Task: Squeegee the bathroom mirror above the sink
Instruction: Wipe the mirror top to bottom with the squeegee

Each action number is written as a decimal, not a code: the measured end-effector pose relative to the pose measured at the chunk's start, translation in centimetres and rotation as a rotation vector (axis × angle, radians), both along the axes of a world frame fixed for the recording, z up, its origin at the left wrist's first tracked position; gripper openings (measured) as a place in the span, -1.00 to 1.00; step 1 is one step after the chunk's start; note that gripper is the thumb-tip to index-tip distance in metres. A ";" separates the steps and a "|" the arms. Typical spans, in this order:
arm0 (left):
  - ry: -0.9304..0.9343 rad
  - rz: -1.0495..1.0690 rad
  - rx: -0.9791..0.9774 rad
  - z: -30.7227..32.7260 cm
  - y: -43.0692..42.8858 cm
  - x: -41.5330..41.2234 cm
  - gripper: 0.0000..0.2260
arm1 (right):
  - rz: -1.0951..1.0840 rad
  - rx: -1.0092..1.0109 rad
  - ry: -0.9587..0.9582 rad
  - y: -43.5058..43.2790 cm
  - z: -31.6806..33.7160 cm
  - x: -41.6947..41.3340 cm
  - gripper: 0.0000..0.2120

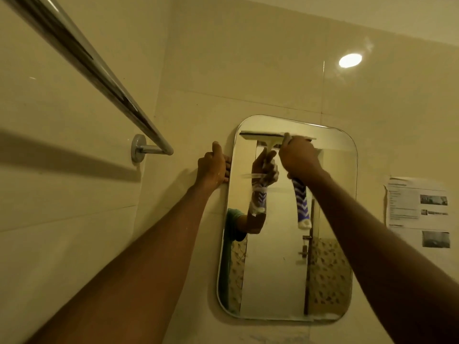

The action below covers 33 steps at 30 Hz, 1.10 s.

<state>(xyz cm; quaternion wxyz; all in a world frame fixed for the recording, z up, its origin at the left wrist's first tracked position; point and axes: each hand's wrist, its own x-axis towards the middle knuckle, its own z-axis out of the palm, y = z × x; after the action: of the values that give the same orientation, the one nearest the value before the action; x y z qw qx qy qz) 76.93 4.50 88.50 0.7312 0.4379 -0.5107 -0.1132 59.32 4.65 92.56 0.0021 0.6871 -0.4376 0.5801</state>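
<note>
Blue-and-white zigzag plastic shows below the right hand [299,157], whose fingers are wrapped tight round the handle of the squeegee [301,204]. Its pale blade [260,137] lies level across the top of the mirror [275,274], just under the upper rim and seemingly against the glass. The left hand [213,165] grips the mirror's left edge, fingers curled round it and thumb up, steadying the pane against the tiled wall.

The step in hand looks like a downward pull from the top. To do it well, hold the blade flat along its whole length and tilt the handle a little off the glass. Then draw straight down with even pressure, not lifting before the bottom edge, where a whitish film [320,317] seems to sit. The blade spans only the left part of the width, so a second pass should overlap this one on the right. The left hand's grip matters, since the mirror may shift under pressure.

A chrome towel rail [99,78] runs along the left wall, and a paper notice [419,209] hangs at the right.
</note>
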 end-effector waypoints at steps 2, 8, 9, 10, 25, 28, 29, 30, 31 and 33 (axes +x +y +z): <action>-0.010 -0.003 0.005 0.0 0.0 0.2 -0.38 | 0.052 0.037 0.026 0.2 -4.0 0.3 -0.63; -0.111 0.118 0.023 -0.3 0.3 -0.1 -0.48 | 0.068 0.114 0.134 1.3 -10.7 -1.1 -0.62; -0.123 0.142 0.023 -0.4 0.3 -0.2 -0.49 | 0.057 0.094 0.133 1.2 -9.5 -1.7 -0.61; -0.135 0.164 0.018 -0.5 0.3 -0.3 -0.49 | 0.044 0.045 0.111 0.9 -7.7 -2.4 -0.60; -0.233 0.301 0.058 -1.0 -1.1 -0.2 -0.42 | 0.025 0.067 -0.010 -1.3 -14.3 -1.5 -0.58; -0.213 0.277 0.061 -1.2 -0.6 -0.4 -0.44 | -0.020 0.114 0.072 -0.1 -16.2 -1.4 -0.60; -0.206 0.267 0.071 -1.2 -0.4 -0.4 -0.44 | -0.009 0.114 0.072 0.3 -15.9 -1.5 -0.59; -0.203 0.259 0.083 -1.2 -0.1 -0.3 -0.44 | 0.019 0.104 0.054 0.6 -15.1 -1.5 -0.59; -0.205 0.255 0.097 -1.1 0.0 -0.3 -0.43 | 0.049 0.077 0.020 0.8 -13.9 -1.4 -0.58; -0.227 0.259 0.114 -0.9 0.2 -0.1 -0.41 | 0.094 0.010 -0.024 0.8 -10.9 -0.9 -0.57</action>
<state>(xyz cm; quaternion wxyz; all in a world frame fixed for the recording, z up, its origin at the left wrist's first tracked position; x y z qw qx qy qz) 76.79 4.67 87.57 0.6513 0.5507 -0.5220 0.0031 58.42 5.43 81.64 -0.0340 0.6998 -0.4075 0.5857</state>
